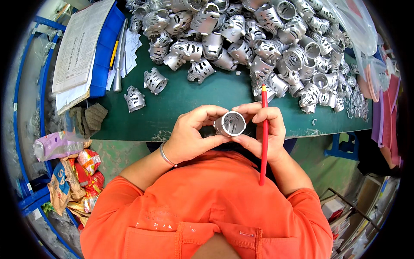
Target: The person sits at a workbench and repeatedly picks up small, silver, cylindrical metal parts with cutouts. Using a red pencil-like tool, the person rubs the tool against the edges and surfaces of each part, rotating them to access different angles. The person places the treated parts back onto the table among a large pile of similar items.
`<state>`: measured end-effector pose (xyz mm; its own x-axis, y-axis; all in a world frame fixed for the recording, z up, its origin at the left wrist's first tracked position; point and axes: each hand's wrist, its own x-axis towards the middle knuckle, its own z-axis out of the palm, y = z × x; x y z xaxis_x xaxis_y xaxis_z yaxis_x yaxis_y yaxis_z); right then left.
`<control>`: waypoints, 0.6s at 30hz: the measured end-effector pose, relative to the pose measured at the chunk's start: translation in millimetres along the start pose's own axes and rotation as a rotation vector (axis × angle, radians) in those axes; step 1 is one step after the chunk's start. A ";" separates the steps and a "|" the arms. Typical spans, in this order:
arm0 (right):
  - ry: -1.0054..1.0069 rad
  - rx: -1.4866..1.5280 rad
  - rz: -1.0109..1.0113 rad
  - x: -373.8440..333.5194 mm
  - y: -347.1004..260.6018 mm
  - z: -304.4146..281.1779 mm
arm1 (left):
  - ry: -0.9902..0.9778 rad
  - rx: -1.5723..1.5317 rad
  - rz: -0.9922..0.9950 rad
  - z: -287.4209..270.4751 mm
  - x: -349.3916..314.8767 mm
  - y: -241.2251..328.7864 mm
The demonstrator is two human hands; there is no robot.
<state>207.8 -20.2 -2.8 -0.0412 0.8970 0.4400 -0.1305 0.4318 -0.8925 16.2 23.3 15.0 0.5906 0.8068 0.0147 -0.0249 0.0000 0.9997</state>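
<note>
Your left hand (pixel 189 131) and your right hand (pixel 272 129) are both closed by the fingertips on one silver cylinder (pixel 233 124), held between them at the near edge of the green table (pixel 181 110), its open, notched end turned up toward you. A red pencil (pixel 264 146) lies across the fingers of your right hand, its tip pointing away from you; beyond, a heap of similar cut-out metal parts (pixel 267 49) covers the far side, two loose pieces (pixel 155 81) resting to its left.
</note>
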 end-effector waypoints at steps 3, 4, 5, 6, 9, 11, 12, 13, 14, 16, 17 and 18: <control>-0.010 -0.046 -0.058 2.0 -6.7 2.2 | -0.042 -0.022 0.014 0.9 -2.3 1.8; -0.005 -0.051 -0.057 1.8 -9.3 2.8 | -0.058 -0.080 -0.007 2.0 -3.1 4.1; 0.001 -0.056 -0.055 2.0 -11.9 3.3 | -0.073 -0.138 -0.028 3.2 -3.8 6.2; -0.006 -0.092 -0.084 3.3 -14.4 3.6 | -0.072 -0.178 -0.043 4.8 -4.2 8.0; -0.017 -0.178 -0.142 7.9 -22.7 5.0 | -0.079 -0.282 -0.090 7.8 -5.1 12.6; -0.010 -0.206 -0.141 9.5 -28.1 6.6 | -0.100 -0.331 -0.126 8.0 -5.9 14.5; -0.004 -0.211 -0.133 9.5 -29.5 7.5 | -0.104 -0.361 -0.133 8.3 -6.5 14.1; 0.002 -0.217 -0.126 9.7 -30.9 8.3 | -0.108 -0.392 -0.139 8.6 -6.8 12.9; 0.007 -0.222 -0.119 9.9 -32.2 9.0 | -0.112 -0.423 -0.145 9.1 -7.0 12.6; -0.003 -0.212 -0.110 10.2 -35.2 8.9 | -0.102 -0.483 -0.174 11.2 -7.7 15.0; -0.009 -0.207 -0.105 10.3 -36.4 8.5 | -0.097 -0.513 -0.188 11.7 -8.3 16.0; -0.021 -0.215 -0.122 10.7 -37.0 7.7 | -0.114 -0.486 -0.154 11.3 -9.1 16.4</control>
<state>204.6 -27.3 35.8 -0.0592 0.8358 0.5458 0.0778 0.5490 -0.8322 19.6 9.2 31.6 0.7006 0.7061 -0.1028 -0.2861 0.4100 0.8660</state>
